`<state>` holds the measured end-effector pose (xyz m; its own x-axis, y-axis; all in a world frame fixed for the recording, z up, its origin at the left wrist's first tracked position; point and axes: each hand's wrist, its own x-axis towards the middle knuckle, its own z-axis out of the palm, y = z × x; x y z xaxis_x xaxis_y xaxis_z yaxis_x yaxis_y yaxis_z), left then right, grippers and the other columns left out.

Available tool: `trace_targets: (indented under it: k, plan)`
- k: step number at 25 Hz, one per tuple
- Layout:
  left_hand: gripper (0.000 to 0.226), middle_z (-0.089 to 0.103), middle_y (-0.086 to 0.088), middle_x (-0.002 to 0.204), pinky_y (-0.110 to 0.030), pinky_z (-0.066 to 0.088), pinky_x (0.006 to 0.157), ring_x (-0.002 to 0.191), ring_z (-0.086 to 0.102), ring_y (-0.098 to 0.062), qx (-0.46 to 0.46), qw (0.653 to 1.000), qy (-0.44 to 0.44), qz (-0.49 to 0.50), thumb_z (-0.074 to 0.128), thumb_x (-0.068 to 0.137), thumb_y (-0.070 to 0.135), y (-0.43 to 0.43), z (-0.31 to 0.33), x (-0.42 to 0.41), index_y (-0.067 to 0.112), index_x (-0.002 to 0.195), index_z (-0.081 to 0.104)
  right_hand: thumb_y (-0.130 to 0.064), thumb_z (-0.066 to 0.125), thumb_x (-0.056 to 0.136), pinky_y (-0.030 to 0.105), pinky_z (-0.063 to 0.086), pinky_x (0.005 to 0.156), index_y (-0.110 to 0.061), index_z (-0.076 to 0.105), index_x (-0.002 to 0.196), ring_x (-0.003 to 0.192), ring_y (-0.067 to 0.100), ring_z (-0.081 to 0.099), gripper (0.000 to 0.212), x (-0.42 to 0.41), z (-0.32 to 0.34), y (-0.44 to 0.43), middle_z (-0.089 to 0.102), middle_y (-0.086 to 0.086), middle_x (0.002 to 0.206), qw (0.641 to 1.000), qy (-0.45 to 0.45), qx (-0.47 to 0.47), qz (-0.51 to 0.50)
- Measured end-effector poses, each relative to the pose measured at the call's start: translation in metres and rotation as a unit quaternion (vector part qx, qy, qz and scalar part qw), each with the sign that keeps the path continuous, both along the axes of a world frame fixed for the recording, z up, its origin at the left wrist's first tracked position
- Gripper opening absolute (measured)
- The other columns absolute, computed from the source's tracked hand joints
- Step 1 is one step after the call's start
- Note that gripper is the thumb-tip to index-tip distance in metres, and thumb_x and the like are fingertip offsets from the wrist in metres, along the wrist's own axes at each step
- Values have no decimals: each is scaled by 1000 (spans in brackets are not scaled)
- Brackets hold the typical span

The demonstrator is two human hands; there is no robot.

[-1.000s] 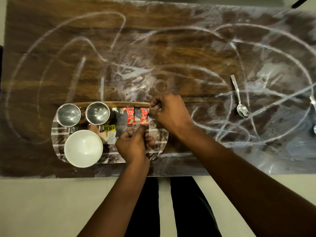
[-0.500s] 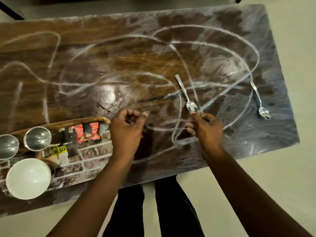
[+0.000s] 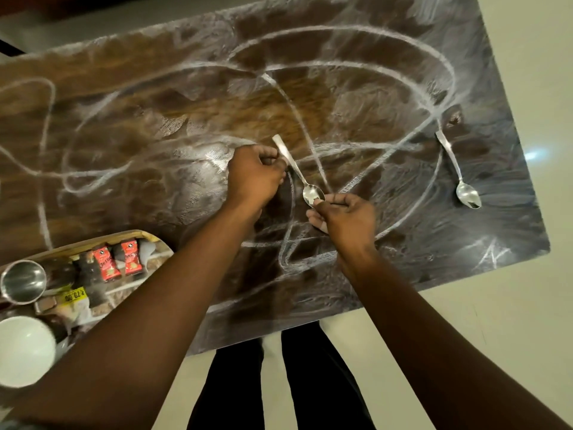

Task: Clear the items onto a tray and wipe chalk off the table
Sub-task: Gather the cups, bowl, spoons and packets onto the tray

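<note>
the clearing step is in hand, and the job of the moment is the nearer shiny steel teaspoon point(image 3: 297, 169), which lies aslant on the dark wooden table point(image 3: 511, 231) scrawled all over with white chalk loops. the right hand point(image 3: 347, 217) has its fingers point(image 3: 321, 203) pinched on the near rim of the spoon's bowl, while the left hand point(image 3: 254, 175) is curled into a loose fist just beside the handle, its fingers point(image 3: 273, 156) touching or nearly touching the metal; whether they actually grip it cannot be told. whether the spoon has left the table cannot be told either.

a second steel teaspoon point(image 3: 459, 172) lies well apart to the right, untouched. the wooden-rimmed oval tray point(image 3: 93, 242) at the near left edge already carries two small red sachets point(image 3: 119, 263), a steel cup point(image 3: 22, 281) and a round white bowl point(image 3: 24, 350).

next, i judge, the spoon needs a firm hold by one hand and a carry leftward across the table to a bare part of the tray, then the same for the far spoon. the chalk is wholly unwiped, and no cloth is in view, so wiping looks some way off.
</note>
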<state>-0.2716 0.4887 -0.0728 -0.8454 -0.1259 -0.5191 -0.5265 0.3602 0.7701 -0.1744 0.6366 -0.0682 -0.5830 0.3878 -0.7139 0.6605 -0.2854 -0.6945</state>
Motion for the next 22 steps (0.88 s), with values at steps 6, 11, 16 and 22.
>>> trace_targets:
  k: [6, 11, 16, 22]
  plan:
    - [12, 80, -17, 83, -30, 67, 72, 77, 80, -26, 175, 962, -41, 206, 74, 98, 2, -27, 34, 40, 5, 86, 75, -3, 79, 95, 29, 67, 70, 3, 71, 108, 80, 29, 82, 16, -5, 31, -20, 81, 20, 89, 997, 41, -8, 69]
    - [4, 76, -17, 85, -27, 67, 76, 75, 78, -23, 241, 894, -5, 377, 72, 98, 0, -100, 60, 111, -3, 95, 71, -1, 79, 94, 25, 64, 64, -1, 74, 97, 70, 23, 80, 7, 6, 45, -88, 80, 16, 80, 983, 53, -41, 168]
    - [10, 80, -9, 73, -27, 68, 73, 70, 81, -20, 248, 826, -22, 506, 69, 96, -7, -176, 59, 180, 0, 90, 70, -7, 82, 93, 27, 64, 64, -3, 76, 94, 69, 19, 80, 8, 42, 38, -171, 80, 12, 75, 954, 28, -27, 298]
    - [5, 79, -12, 72, -30, 69, 68, 67, 80, -24, 251, 779, -38, 573, 70, 95, -9, -213, 41, 214, -9, 101, 70, -18, 83, 91, 20, 58, 63, -16, 86, 92, 64, 1, 73, 4, 60, 26, -211, 81, -5, 77, 874, 62, 158, 456]
